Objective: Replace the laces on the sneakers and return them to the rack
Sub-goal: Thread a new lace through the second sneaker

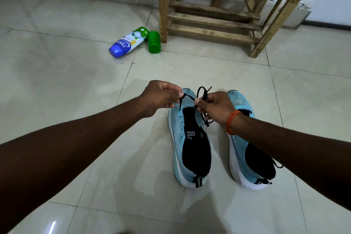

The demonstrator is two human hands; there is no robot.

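Note:
Two light blue sneakers with black tongues stand side by side on the tiled floor, toes pointing away from me. Above the toe of the left sneaker (175, 127), my left hand (161, 97) pinches one end of a black lace (188, 98). My right hand (214, 107) pinches the lace's other part, with a loop sticking up above its fingers. The lace runs down into the front eyelets of that shoe. My right forearm crosses over the right sneaker (245, 159) and hides its middle. A black lace end trails from that shoe's heel side.
A wooden rack (214, 21) stands against the wall beyond the sneakers. A white and blue bottle (127, 42) lies on its side left of the rack's leg, with a green cap (154, 42) beside it. Pale floor tiles surround the shoes.

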